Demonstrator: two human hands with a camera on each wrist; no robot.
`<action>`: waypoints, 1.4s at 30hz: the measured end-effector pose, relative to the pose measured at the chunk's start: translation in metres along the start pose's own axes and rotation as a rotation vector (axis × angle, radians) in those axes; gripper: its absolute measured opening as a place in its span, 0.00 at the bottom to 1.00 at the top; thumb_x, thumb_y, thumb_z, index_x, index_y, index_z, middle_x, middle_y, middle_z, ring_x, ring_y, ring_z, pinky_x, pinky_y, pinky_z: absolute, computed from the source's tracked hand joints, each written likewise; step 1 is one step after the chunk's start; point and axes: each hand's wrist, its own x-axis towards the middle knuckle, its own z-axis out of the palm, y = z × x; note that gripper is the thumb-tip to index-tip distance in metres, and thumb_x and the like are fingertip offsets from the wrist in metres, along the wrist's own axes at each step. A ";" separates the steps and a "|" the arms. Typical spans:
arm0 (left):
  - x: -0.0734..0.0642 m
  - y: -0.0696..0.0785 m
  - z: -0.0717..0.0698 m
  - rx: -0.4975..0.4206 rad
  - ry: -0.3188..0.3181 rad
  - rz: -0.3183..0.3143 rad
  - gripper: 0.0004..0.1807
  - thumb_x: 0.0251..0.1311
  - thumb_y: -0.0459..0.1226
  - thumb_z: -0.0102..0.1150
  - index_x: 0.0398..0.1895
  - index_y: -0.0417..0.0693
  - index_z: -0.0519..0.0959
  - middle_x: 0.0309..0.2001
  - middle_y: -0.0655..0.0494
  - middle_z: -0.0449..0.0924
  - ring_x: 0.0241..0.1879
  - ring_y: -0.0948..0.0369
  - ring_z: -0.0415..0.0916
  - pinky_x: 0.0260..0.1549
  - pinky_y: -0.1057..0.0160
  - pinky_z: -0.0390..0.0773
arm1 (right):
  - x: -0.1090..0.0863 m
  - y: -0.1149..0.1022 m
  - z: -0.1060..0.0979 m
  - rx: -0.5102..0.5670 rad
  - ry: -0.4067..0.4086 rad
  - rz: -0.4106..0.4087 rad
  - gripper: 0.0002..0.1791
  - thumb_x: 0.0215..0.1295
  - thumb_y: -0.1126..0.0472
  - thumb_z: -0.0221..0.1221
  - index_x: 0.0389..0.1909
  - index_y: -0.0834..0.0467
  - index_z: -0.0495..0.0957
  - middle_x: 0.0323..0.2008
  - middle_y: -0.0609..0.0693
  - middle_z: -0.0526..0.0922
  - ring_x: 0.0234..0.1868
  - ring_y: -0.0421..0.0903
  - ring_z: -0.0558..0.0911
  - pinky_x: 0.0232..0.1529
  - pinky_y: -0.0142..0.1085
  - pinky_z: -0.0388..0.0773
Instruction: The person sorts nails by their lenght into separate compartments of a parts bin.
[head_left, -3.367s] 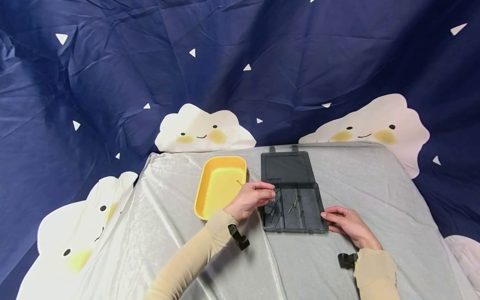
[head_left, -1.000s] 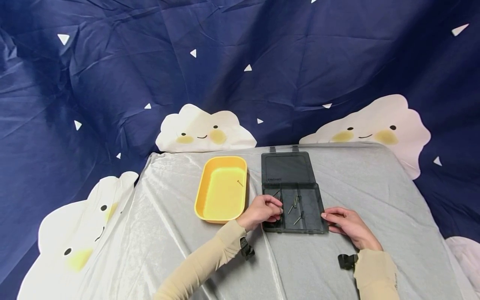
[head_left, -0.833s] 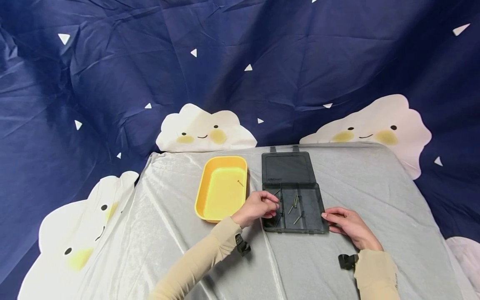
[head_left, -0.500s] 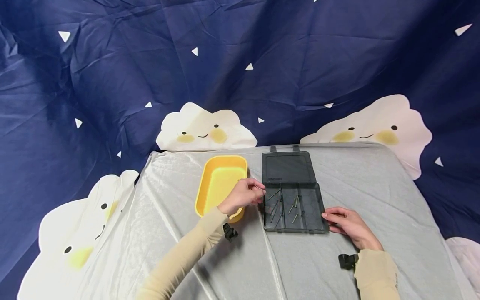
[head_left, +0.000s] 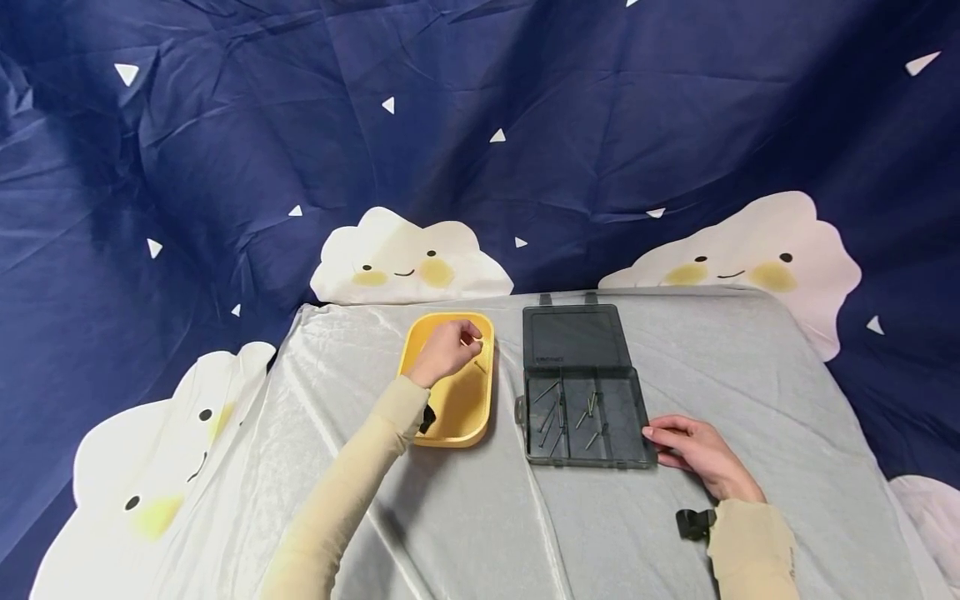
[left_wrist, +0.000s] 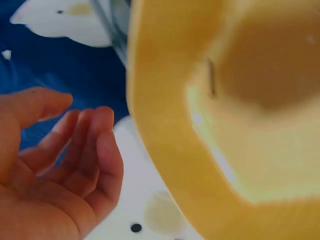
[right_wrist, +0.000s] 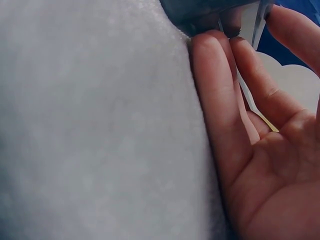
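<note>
My left hand (head_left: 447,348) hovers over the yellow tray (head_left: 397,433) with its fingers bent loosely. In the left wrist view a gap parts thumb from fingers, and nothing is held. Just below the hand, one thin screw or nail (head_left: 480,367) lies in the tray. To the right stands a dark see-through storage box (head_left: 622,400), its lid (head_left: 573,333) folded back. Several similar thin metal pieces (head_left: 549,425) lie in its left compartment, and several brassy ones (head_left: 591,406) in the middle. My right hand (head_left: 697,446) pinches the box's right edge between thumb and fingers.
Grey velvety cloth (head_left: 480,517) covers the table. A box latch (head_left: 520,410) sticks out on the left side. Behind the table hangs a dark blue curtain (head_left: 570,150) with cloud prints.
Earlier my left hand pinched a thin metal piece over the box's left compartment. One more piece now lies in the middle compartment. The left hand has moved left over the tray; the right stayed.
</note>
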 end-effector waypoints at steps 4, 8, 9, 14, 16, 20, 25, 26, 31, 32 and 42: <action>0.010 -0.011 -0.001 0.150 -0.081 0.075 0.09 0.55 0.33 0.58 0.38 0.40 0.81 0.35 0.48 0.85 0.38 0.55 0.81 0.43 0.60 0.77 | -0.001 -0.001 0.001 -0.006 0.000 0.003 0.27 0.60 0.50 0.66 0.54 0.63 0.75 0.38 0.37 0.79 0.37 0.32 0.80 0.41 0.31 0.83; 0.017 -0.017 0.003 0.225 -0.190 0.138 0.08 0.53 0.31 0.60 0.36 0.41 0.83 0.34 0.51 0.86 0.38 0.56 0.81 0.43 0.61 0.77 | -0.001 -0.002 0.002 -0.010 -0.003 0.011 0.28 0.60 0.50 0.65 0.55 0.63 0.74 0.38 0.37 0.79 0.37 0.32 0.80 0.41 0.31 0.83; 0.018 -0.018 0.004 0.229 -0.221 0.146 0.08 0.52 0.31 0.60 0.36 0.41 0.83 0.34 0.51 0.86 0.38 0.56 0.81 0.43 0.62 0.77 | -0.001 -0.002 0.002 -0.012 -0.003 0.016 0.28 0.60 0.50 0.66 0.55 0.63 0.74 0.38 0.37 0.79 0.38 0.32 0.80 0.41 0.31 0.83; 0.022 -0.019 0.011 0.265 -0.324 0.153 0.08 0.51 0.31 0.64 0.35 0.41 0.84 0.37 0.50 0.86 0.41 0.55 0.80 0.45 0.63 0.77 | 0.000 -0.001 0.002 -0.021 -0.001 0.023 0.29 0.60 0.49 0.65 0.55 0.63 0.73 0.39 0.37 0.79 0.38 0.32 0.80 0.42 0.32 0.83; 0.024 -0.021 0.015 0.306 -0.336 0.144 0.08 0.50 0.32 0.65 0.35 0.41 0.85 0.38 0.50 0.86 0.43 0.54 0.81 0.47 0.61 0.78 | 0.000 -0.001 0.002 -0.027 0.001 0.023 0.29 0.60 0.49 0.65 0.55 0.63 0.73 0.40 0.38 0.79 0.38 0.33 0.80 0.42 0.32 0.83; 0.034 -0.036 0.027 0.311 -0.338 0.142 0.06 0.46 0.31 0.67 0.29 0.45 0.86 0.34 0.55 0.86 0.38 0.59 0.82 0.43 0.66 0.79 | 0.000 -0.001 0.002 -0.035 0.000 0.024 0.30 0.60 0.49 0.65 0.56 0.64 0.72 0.40 0.39 0.79 0.38 0.33 0.80 0.42 0.32 0.83; 0.055 -0.066 0.058 0.350 -0.352 0.125 0.06 0.43 0.28 0.63 0.16 0.46 0.78 0.21 0.56 0.79 0.26 0.58 0.73 0.30 0.63 0.75 | 0.001 -0.001 0.002 -0.035 0.001 0.026 0.31 0.60 0.49 0.65 0.57 0.65 0.72 0.40 0.39 0.79 0.38 0.33 0.80 0.42 0.32 0.83; 0.063 -0.080 0.067 0.351 -0.344 0.140 0.08 0.41 0.29 0.64 0.14 0.49 0.77 0.19 0.58 0.76 0.25 0.59 0.71 0.27 0.63 0.74 | 0.000 -0.001 0.002 -0.033 0.000 0.024 0.31 0.60 0.49 0.65 0.57 0.65 0.72 0.40 0.39 0.79 0.38 0.33 0.80 0.42 0.32 0.83; 0.070 -0.093 0.079 0.332 -0.321 0.077 0.05 0.44 0.28 0.63 0.18 0.47 0.80 0.23 0.56 0.81 0.29 0.58 0.76 0.33 0.63 0.78 | 0.000 0.000 0.003 -0.029 0.000 0.022 0.31 0.60 0.50 0.65 0.58 0.66 0.71 0.40 0.38 0.79 0.38 0.32 0.80 0.42 0.32 0.83; 0.066 -0.087 0.076 0.319 -0.299 0.069 0.05 0.43 0.28 0.63 0.19 0.47 0.81 0.24 0.57 0.82 0.30 0.59 0.78 0.33 0.65 0.78 | 0.000 0.000 0.003 -0.029 0.002 0.023 0.31 0.60 0.50 0.65 0.58 0.66 0.71 0.40 0.38 0.79 0.38 0.32 0.80 0.42 0.32 0.83; 0.030 -0.036 0.057 0.341 -0.193 0.023 0.06 0.47 0.23 0.61 0.25 0.39 0.84 0.31 0.49 0.85 0.37 0.54 0.80 0.41 0.61 0.79 | 0.001 0.000 0.002 -0.010 0.000 0.014 0.31 0.60 0.50 0.66 0.57 0.65 0.72 0.39 0.37 0.80 0.38 0.32 0.80 0.42 0.31 0.82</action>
